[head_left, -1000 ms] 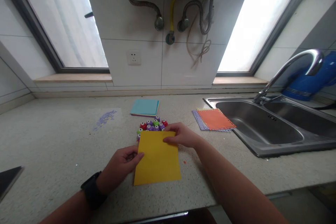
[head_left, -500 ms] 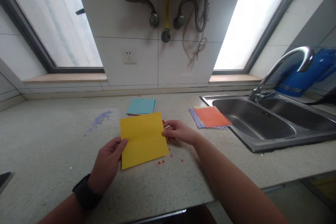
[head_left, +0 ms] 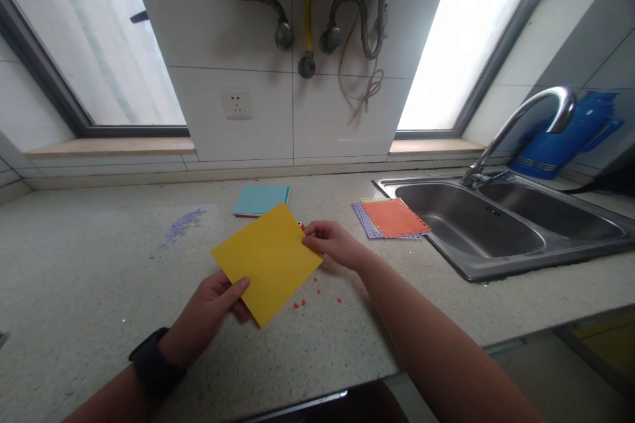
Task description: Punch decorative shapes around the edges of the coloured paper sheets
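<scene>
A square sheet of yellow paper (head_left: 268,261) is held turned on its corner above the counter. My left hand (head_left: 213,307) grips its lower left edge, thumb on top and fingers underneath. On the other side, my right hand (head_left: 335,244) pinches the right edge between thumb and fingers. A small red object (head_left: 301,226) shows just behind the sheet by my right fingertips; most of it is hidden, so its kind is unclear. Several tiny red-orange paper bits (head_left: 299,305) lie on the counter below. Behind the sheet rests a stack of light blue paper (head_left: 262,199).
Right of my hands lie orange (head_left: 394,217) and purple sheets with punched edges, beside the steel sink (head_left: 476,271) and its tap (head_left: 520,115). Purple paper bits (head_left: 183,226) are heaped at left. A blue jug (head_left: 565,139) stands behind the sink.
The yellow paper has rotated clockwise, from nearly square-on to corner-down. My left hand has shifted along to its lower left edge; my right hand stays at the right side.
</scene>
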Tool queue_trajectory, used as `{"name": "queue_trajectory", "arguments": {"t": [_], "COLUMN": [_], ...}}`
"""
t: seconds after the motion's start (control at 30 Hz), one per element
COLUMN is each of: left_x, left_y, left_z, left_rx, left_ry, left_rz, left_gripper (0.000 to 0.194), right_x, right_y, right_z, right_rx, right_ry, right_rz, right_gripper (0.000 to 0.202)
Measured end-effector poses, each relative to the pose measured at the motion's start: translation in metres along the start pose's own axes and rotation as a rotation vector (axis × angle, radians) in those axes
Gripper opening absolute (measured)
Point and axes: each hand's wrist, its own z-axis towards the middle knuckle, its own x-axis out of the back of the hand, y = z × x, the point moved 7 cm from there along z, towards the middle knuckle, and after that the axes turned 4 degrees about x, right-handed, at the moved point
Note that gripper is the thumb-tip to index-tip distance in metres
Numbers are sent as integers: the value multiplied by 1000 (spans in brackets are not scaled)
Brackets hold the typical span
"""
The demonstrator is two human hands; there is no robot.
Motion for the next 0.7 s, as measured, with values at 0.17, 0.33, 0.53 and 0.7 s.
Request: {"name": "queue_trajectory", "arguments": {"t": [0.17, 0.33, 0.53, 0.7], "left_x": [-12, -20, -30, -22], "left_y": [-2, 4, 17, 12], "left_z": [-4, -12, -20, -21], "left_rx": [40, 63, 8, 45], "left_ry": [-171, -222, -309, -245], "left_rz": [179, 343, 464, 523], "left_gripper": [45, 44, 41, 41], "right_x": [0, -3, -10, -14], "right_y": [-4, -6, -5, -5], "right_z": [-1, -1, 1, 2], "right_rx": [30, 49, 46, 49], "right_ry": [27, 54, 62, 50], "right_rz": [33, 84, 123, 113], "right_gripper": [28, 26, 27, 26]}}
